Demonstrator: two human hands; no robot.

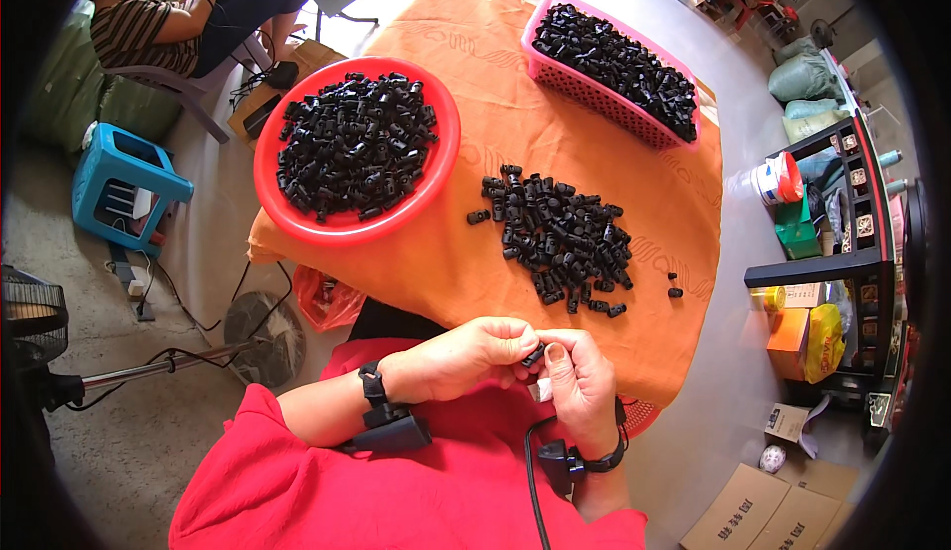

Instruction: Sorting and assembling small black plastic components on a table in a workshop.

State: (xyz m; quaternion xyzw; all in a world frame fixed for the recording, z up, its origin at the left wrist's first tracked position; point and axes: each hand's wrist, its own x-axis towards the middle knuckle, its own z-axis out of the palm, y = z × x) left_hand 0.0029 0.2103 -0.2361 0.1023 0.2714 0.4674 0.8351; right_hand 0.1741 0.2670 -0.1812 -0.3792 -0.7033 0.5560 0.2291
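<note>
My left hand [487,354] and my right hand [582,380] meet at the near edge of the orange cloth. Their fingertips close together on one small black plastic piece [535,355], partly hidden by the fingers. It looks like the cord-lock-shaped pieces in the loose pile [570,238] just beyond my hands. Two single black pieces [675,292] lie to the right of that pile. Farther left, a round red basin [448,159] is heaped with the same kind of piece. A pink perforated basket [594,114] at the far right is full of small black parts.
An orange cloth [446,253] covers the table. A blue stool [129,183] and a standing fan [40,322] are at the left, near another seated person [168,30]. On the right stand a black shelf [862,253] and flattened cardboard [773,510]. A cable hangs by my right wrist.
</note>
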